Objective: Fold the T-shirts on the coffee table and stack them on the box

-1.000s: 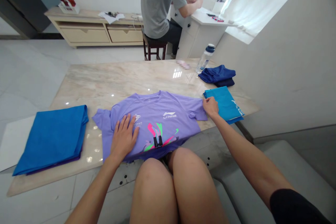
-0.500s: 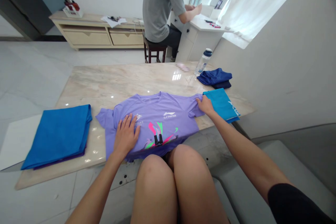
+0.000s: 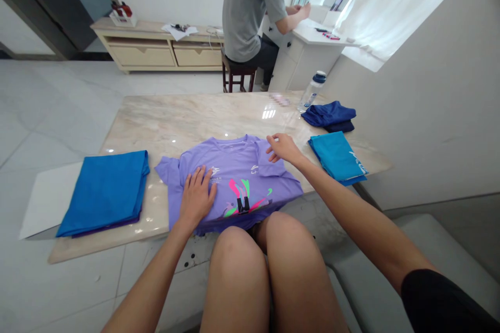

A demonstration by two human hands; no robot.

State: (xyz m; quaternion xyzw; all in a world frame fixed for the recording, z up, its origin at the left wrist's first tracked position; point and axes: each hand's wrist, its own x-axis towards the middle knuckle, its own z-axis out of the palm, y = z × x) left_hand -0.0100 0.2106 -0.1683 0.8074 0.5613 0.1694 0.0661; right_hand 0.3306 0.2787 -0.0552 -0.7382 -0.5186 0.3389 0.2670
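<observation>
Lavender T-shirt [image 3: 230, 161] lies flat on the marble table [image 3: 187, 119], its hem at the person's knees [image 3: 238, 281]. Compared with the earlier frames, the sleeve on the right-hand side [image 3: 269, 169] is now folded in over the chest, and the right hand [image 3: 283, 148] has let go of the shirt's edge. That hand is open, fingers loosely curled, right over the folded sleeve; contact cannot be told. The left hand [image 3: 197, 197] is open and flat on the shirt's lower part, fingers spread, grasping nothing. The other sleeve [image 3: 166, 169] is still out flat.

Table is pale veined marble, glossy, on a white tile floor [image 3: 66, 104]. Three folded garments surround the shirt: one blue stack [image 3: 103, 192] to its left, with a purple edge beneath and a white board [image 3: 47, 200] beside it; one teal piece [image 3: 336, 156] to its right; one navy bundle [image 3: 330, 116] behind that. One water bottle [image 3: 312, 92] stands beyond the shirt, near the navy bundle. Farther off, one other person [image 3: 248, 10] sits on a stool [image 3: 238, 75] at a white desk [image 3: 304, 62], with a low wooden cabinet [image 3: 148, 54] to that person's left in view.
</observation>
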